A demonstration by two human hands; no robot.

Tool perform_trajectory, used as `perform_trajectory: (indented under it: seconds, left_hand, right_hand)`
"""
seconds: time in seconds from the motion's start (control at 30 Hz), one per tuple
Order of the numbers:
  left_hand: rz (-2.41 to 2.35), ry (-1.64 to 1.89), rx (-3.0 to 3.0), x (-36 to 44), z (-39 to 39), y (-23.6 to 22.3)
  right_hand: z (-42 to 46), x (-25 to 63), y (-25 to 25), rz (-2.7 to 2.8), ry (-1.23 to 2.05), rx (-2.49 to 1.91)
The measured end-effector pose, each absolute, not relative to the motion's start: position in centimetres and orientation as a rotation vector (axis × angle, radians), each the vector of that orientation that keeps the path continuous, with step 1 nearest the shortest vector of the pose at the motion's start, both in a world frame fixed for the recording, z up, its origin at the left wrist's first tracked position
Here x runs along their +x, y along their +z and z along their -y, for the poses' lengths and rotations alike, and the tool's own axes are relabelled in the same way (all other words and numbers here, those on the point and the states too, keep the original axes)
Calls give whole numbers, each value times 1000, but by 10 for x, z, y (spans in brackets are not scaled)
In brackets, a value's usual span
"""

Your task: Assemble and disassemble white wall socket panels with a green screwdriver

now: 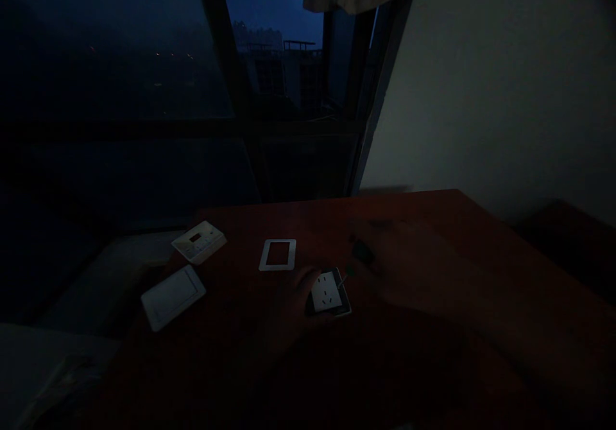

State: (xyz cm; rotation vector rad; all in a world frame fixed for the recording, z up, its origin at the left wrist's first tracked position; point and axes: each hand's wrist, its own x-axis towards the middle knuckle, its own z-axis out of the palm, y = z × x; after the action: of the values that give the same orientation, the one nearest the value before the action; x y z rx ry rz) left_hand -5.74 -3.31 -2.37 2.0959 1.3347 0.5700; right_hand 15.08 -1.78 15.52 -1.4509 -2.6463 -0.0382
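Socket [325, 291] is held over the middle of the desk [317, 221]. Frame [264, 256] is placed behind-left, toward the far edge. Box [208, 249] is located by the far left corner; panel [173, 297] is positioned before it, along the left edge.

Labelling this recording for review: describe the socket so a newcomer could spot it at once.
Find the reddish table in front of the window, then the left hand near its middle. In that grip is the socket, with a pale face and dark surround. Unlike the hollow white frame beyond it, it is held, and small dark slots mark its face.
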Motion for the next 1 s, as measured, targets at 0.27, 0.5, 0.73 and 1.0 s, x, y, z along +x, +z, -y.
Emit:
perform_trajectory:
  seconds: [0.27,0.5,0.73,1.0]
  left_hand:
    - [-1363,558,2072,-56,33,-18]
    - [-1364,587,2070,-55,34,-18]
    - [-1379,616,2083,-56,34,-22]
    - [-1342,596,2027,-55,34,-15]
  right_hand:
    - [11,150,158,2614,87,-1390]
    - [9,148,155,2633,-51,-1475]
    - [8,154,156,2665,142,-1280]
    - [13,155,155,2639,61,-1354]
